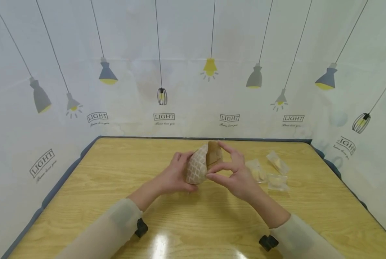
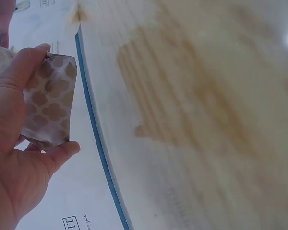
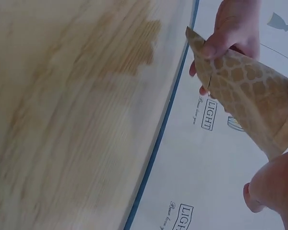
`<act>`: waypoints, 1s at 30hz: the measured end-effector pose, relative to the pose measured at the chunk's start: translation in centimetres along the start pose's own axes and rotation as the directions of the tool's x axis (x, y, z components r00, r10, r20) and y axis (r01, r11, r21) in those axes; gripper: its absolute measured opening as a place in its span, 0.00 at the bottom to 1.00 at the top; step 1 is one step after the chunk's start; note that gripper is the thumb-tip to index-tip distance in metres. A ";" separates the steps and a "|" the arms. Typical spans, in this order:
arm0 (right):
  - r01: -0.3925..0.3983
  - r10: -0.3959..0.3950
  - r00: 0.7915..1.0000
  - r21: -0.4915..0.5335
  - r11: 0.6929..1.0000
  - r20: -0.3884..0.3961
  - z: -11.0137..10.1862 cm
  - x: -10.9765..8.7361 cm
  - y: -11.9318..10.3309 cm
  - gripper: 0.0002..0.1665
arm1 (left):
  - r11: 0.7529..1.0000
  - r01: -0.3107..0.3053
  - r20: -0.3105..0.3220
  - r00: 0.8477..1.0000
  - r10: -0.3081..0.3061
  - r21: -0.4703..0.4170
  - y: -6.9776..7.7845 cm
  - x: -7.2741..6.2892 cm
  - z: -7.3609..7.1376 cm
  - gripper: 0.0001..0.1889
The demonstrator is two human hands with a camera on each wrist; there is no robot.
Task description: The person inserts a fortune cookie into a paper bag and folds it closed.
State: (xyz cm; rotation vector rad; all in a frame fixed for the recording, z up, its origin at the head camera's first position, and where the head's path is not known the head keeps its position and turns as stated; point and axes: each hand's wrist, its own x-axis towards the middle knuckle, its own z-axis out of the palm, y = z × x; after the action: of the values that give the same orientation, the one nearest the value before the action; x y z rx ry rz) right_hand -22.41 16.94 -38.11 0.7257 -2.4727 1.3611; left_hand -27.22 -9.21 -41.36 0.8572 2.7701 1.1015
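Observation:
A brown paper bag (image 1: 197, 166) with a pale lattice print is held up over the table, its mouth gaping toward the right. My left hand (image 1: 174, 177) grips the bag's closed end; the left wrist view shows the thumb and fingers of that hand (image 2: 12, 115) on opposite edges of the bag (image 2: 50, 98). At the mouth, thumb and a finger of my right hand (image 1: 241, 177) pinch the near rim, while another finger touches the far rim. In the right wrist view the bag (image 3: 247, 86) tapers toward the left hand (image 3: 237, 31). The inside is mostly hidden.
Clear small packets lie to the right of the right hand: one packet (image 1: 277, 162) at the back, another packet (image 1: 278, 182) nearer, and a packet (image 1: 255, 169) partly behind the hand. The wooden table (image 1: 131, 158) ends at a printed wall sheet (image 1: 193, 79).

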 end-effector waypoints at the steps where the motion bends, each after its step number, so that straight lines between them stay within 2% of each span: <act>1: -0.022 0.022 1.000 0.010 1.000 -0.007 -0.2 0.0 0.0 0.02 | 1.000 0.000 0.003 1.000 0.000 0.002 -0.1 0.0 -0.1 0.65; 6: -0.147 0.147 0.986 0.004 0.989 -0.072 -1.4 0.4 0.3 0.13 | 1.000 0.001 0.026 1.000 -0.001 0.010 -0.3 -0.1 -0.5 0.64; 12: -0.238 0.239 0.969 -0.026 0.971 0.054 -2.4 0.7 0.4 0.14 | 1.000 -0.006 0.064 0.998 0.006 -0.011 -0.1 -0.4 -0.6 0.60; 14: -0.260 0.261 0.963 -0.025 0.965 0.065 -2.6 0.7 0.4 0.13 | 1.000 -0.005 0.077 0.997 0.006 -0.017 -0.1 -0.5 -0.5 0.59; 18: -0.252 0.254 0.965 -0.040 0.967 0.062 -2.8 0.5 0.7 0.13 | 1.000 -0.014 0.078 0.997 0.016 -0.019 -0.1 -0.6 -0.6 0.57; 23: -0.235 0.237 0.966 -0.031 0.972 0.105 -3.8 0.1 1.2 0.13 | 0.999 -0.034 0.072 0.997 0.036 -0.019 -0.4 -0.9 -0.6 0.59; 26: -0.253 0.256 0.960 -0.048 0.966 0.112 -5.4 -0.5 1.7 0.16 | 0.999 -0.037 0.069 0.997 0.039 -0.028 -0.5 -1.1 -0.7 0.60; 30: -0.272 0.279 0.955 -0.078 0.959 0.099 -8.7 -1.8 3.1 0.20 | 0.999 -0.032 0.068 0.997 0.035 -0.037 -0.6 -1.3 -1.0 0.60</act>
State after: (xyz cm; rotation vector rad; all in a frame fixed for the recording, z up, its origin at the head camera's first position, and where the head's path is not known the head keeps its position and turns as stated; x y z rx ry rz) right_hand -22.81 26.15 -36.39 0.4646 -2.7749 1.3552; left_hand -26.59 -10.81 -41.21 0.9226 2.6818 1.1011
